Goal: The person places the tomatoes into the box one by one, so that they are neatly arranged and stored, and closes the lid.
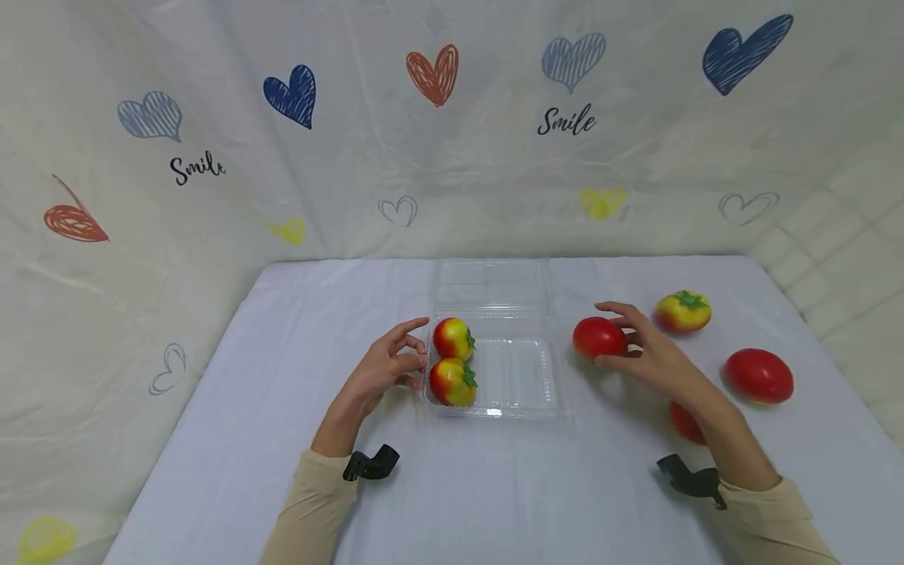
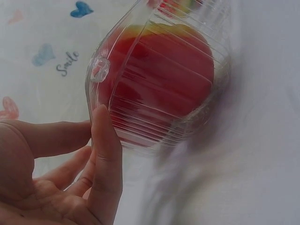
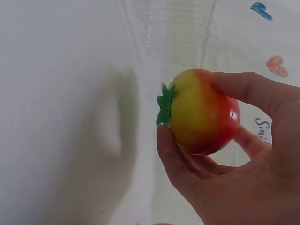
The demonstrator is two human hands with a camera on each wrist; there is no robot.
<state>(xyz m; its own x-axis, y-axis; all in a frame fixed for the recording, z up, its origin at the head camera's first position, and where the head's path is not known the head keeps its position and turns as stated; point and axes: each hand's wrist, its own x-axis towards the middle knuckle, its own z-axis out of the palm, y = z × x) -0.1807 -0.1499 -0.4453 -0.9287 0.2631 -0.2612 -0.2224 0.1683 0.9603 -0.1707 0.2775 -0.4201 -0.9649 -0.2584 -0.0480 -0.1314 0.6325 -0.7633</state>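
R fingers [image 3: 176, 159] grip shiny red/yel. fruit [image 3: 201, 112] w/ grn. leaves [image 3: 165, 104]; L fingers [image 2: 105, 164] pinch box rim [image 2: 89, 86].

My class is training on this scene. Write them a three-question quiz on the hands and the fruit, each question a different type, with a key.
1. How many fruits lie inside the clear container?

2. The left hand pinches:
A) a fruit
B) the container
C) nothing

3. Fill in: the fruit in the right hand, the held fruit, has a ____ leafy top.

Key:
1. Two
2. B
3. green
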